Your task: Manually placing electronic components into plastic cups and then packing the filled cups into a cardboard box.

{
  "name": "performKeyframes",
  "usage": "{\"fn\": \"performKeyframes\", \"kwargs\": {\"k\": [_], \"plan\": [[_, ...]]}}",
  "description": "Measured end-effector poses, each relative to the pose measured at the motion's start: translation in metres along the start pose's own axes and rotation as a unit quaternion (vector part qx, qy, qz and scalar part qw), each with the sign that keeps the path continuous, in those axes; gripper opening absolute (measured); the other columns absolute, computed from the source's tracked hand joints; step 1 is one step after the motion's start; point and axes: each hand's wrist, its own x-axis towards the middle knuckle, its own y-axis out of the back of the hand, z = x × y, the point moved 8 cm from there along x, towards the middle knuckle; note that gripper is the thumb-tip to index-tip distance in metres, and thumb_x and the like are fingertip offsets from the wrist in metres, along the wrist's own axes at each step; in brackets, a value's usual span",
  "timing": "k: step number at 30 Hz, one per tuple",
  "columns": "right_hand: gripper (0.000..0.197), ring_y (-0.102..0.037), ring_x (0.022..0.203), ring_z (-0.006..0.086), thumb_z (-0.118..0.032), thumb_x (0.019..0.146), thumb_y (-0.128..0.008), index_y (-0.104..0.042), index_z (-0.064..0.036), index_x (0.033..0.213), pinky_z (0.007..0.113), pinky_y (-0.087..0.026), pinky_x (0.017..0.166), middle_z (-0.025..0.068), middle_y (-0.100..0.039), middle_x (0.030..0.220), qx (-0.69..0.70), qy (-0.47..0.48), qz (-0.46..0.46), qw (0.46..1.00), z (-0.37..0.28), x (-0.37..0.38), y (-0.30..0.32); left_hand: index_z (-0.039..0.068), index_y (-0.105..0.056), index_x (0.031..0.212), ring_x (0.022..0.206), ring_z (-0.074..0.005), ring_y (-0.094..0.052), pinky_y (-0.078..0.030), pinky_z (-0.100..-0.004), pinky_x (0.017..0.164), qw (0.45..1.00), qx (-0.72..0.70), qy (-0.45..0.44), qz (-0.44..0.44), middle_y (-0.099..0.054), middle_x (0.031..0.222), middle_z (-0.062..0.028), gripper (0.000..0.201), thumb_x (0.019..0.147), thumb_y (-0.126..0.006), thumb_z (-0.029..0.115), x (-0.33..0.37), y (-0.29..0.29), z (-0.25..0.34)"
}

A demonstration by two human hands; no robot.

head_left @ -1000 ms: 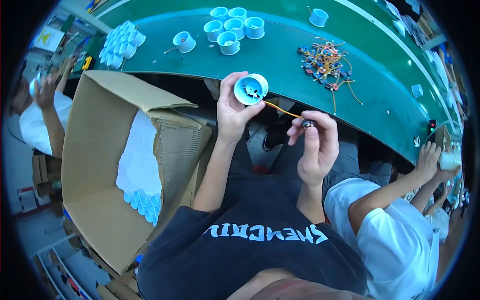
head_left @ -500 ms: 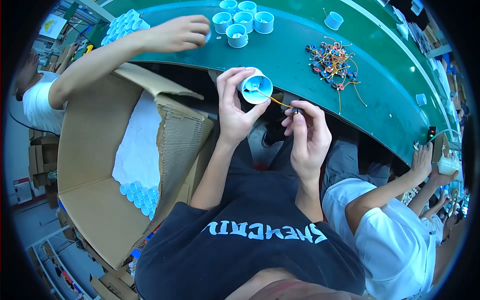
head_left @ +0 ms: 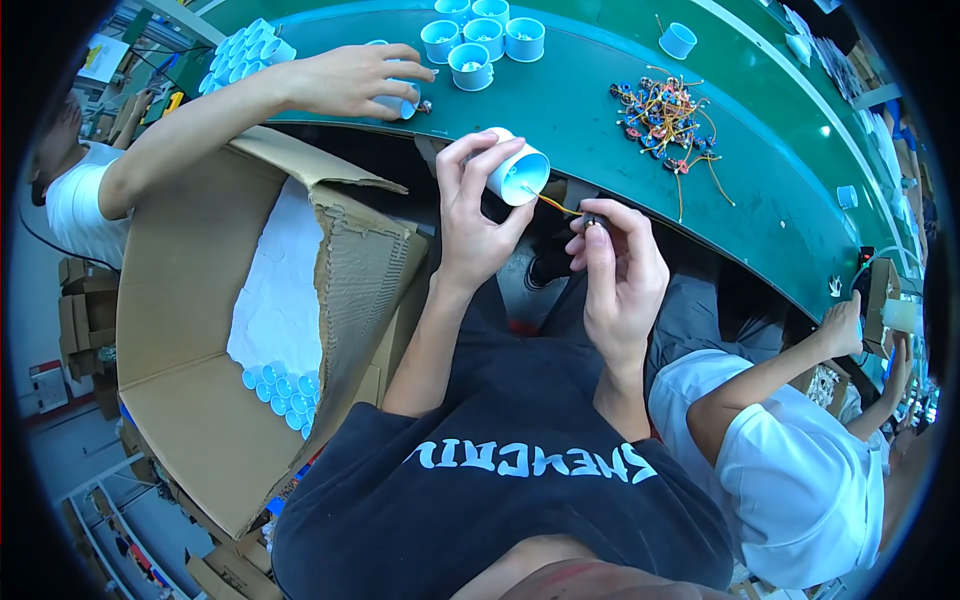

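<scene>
At the far left, a co-worker in a white sleeve [head_left: 80,205] stretches an arm over a large open cardboard box [head_left: 180,330], which has a white sheet [head_left: 275,280] inside and several blue cups [head_left: 285,393] heaped low in it. Above the box, a tight cluster of cups [head_left: 245,55] stands on the green table [head_left: 570,100], and just to its right the co-worker's hand [head_left: 360,82] has its fingers on a blue cup [head_left: 406,102] near the table edge. Further right, six cups [head_left: 483,40] stand close together. In front of them, off the table's near edge, the person's left hand [head_left: 475,205] is clamped around a pale blue cup [head_left: 520,178], tilted with its mouth toward the right hand. A thin yellow-orange wire [head_left: 556,207] runs from inside this cup to a small dark round part [head_left: 594,221], pinched between thumb and fingers of the right hand [head_left: 622,270]; the two hands are apart, near each other. Beyond, on the table, lies a tangled pile of wired parts [head_left: 665,125], with a lone cup [head_left: 678,40] behind it. At the far right, a second co-worker in a white shirt [head_left: 800,480] has one hand [head_left: 842,328] beside a small carton [head_left: 880,300] and a whitish jar [head_left: 903,317]
</scene>
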Motion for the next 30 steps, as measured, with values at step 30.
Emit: {"fn": "performKeyframes", "kwargs": {"k": [30], "plan": [[0.018, -0.062, 0.074, 0.0106, -0.002, 0.096, -0.051, -0.058, 0.0053, 0.112, 0.021, -0.050, 0.061, 0.0106, -0.064, 0.092, 0.033, 0.000, -0.003, 0.999, 0.010, 0.006, -0.005, 0.008, -0.060, 0.121, 0.117, -0.0251, -0.049, -0.043, -0.0346, 0.098, 0.998, -0.026, -0.028, -0.052, -0.044, 0.124, -0.0097, 0.058, 0.066, -0.079, 0.001, 0.000, -0.010, 0.011]]}}
